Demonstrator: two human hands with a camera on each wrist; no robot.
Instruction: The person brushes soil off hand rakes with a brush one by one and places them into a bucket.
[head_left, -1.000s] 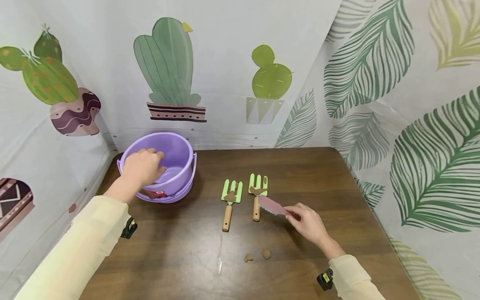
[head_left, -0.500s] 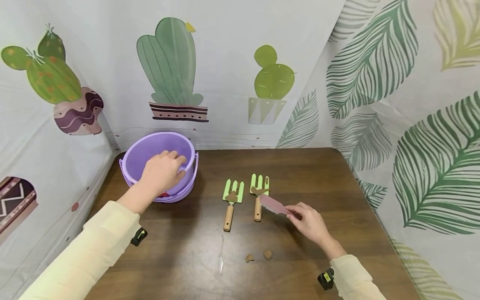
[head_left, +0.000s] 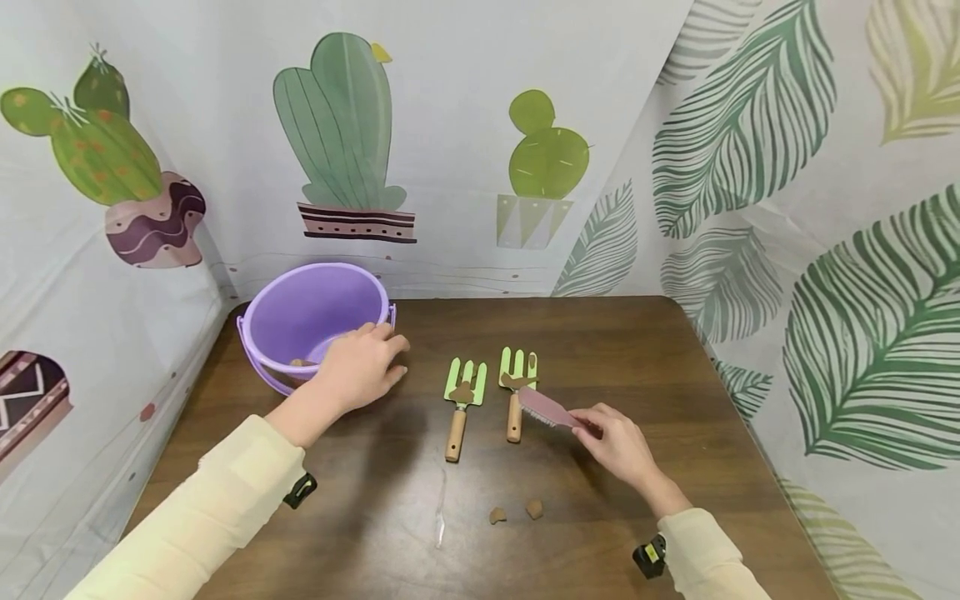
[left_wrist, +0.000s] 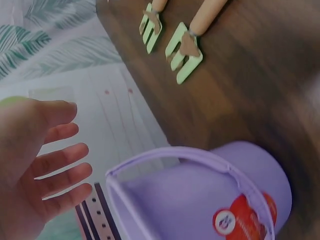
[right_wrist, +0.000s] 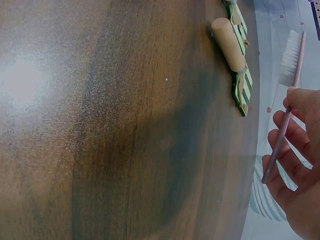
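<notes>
My left hand (head_left: 358, 367) hovers at the front right of a purple bucket (head_left: 318, 302), fingers loosely bent and holding nothing. In the left wrist view the fingers spread beside the bucket's raised rim. A brown bit (head_left: 302, 363) shows inside the bucket. My right hand (head_left: 618, 447) pinches the handle of a pink brush (head_left: 550, 408) with white bristles. In the head view its head overlaps the wooden handle of a small green garden fork (head_left: 513, 421). A second garden fork (head_left: 455, 435) lies to the left. Brown clumps (head_left: 462, 392) lie on the tines of both.
Two brown pieces, one left (head_left: 498, 516) and one right (head_left: 534, 508), lie near the front of the wooden table (head_left: 600, 542). A thin, shiny clear strip (head_left: 440, 529) is left of them. A printed cloth (head_left: 457, 150) hangs behind the table.
My left hand has come out from over the bucket and moved right, past its front right rim. My right hand and the brush have stayed in place.
</notes>
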